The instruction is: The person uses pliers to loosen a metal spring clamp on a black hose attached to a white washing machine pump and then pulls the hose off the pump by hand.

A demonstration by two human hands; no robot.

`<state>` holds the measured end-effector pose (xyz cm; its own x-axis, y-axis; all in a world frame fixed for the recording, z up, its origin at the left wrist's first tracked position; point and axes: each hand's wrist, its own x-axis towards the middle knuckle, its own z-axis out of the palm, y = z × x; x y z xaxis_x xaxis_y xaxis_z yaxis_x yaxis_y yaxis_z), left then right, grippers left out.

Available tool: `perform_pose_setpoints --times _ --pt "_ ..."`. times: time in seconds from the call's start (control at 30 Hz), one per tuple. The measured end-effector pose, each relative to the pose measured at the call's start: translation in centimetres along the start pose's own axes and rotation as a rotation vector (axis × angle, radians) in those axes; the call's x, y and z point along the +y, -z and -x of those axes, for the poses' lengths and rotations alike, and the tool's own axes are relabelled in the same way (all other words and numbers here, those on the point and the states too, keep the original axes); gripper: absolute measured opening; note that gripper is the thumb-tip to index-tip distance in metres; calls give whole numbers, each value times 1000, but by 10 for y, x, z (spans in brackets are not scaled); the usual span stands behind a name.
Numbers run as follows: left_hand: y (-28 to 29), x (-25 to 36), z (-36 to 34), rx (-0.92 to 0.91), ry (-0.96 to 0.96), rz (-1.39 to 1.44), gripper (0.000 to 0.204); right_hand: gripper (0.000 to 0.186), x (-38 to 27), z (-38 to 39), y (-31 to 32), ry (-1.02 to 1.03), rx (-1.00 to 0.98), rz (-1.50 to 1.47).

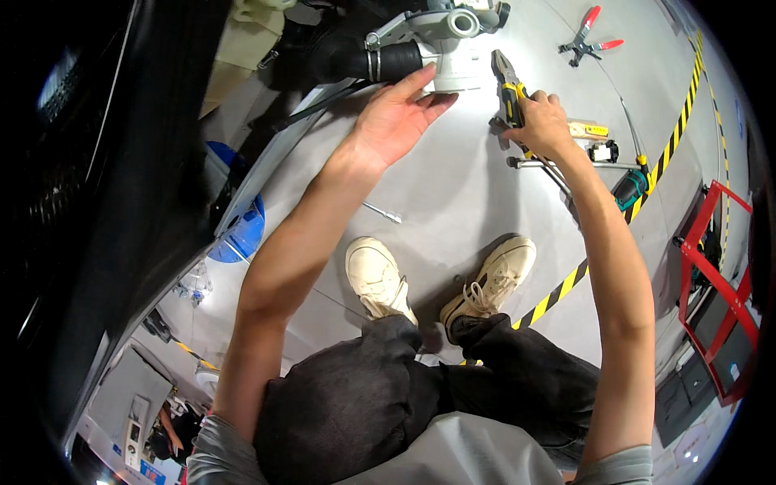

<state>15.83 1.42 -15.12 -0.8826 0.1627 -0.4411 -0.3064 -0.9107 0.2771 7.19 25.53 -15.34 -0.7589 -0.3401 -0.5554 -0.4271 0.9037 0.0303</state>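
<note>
My left hand (394,121) is at the lower rim of a pale plastic housing (454,69), thumb against its side and fingers reaching under it. A black rubber hose (398,61) with metal clamps joins the housing's left side, just above that hand. To the right, my right hand (546,123) grips pliers (508,90) with yellow and black handles, jaws pointing away from me. The handle ends are partly hidden by the fingers. Beside this hand a long metal bar (529,163) and other metal tools lie on the floor.
Red-handled pliers (582,42) lie farther off. A yellow box (594,131) and a teal power tool (630,190) lie right, near striped tape (683,117). A socket extension (386,213) lies by my shoes. A red metal frame (711,283) stands right; a person (174,432) is lower left.
</note>
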Motion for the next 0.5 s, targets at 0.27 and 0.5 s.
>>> perform_pose_setpoints --times 0.27,0.5 --pt "4 -4 -4 37 6 -18 46 37 16 19 40 -216 -53 -611" --pt "7 -4 -2 45 -32 -58 37 49 29 64 130 -83 -62 -444"
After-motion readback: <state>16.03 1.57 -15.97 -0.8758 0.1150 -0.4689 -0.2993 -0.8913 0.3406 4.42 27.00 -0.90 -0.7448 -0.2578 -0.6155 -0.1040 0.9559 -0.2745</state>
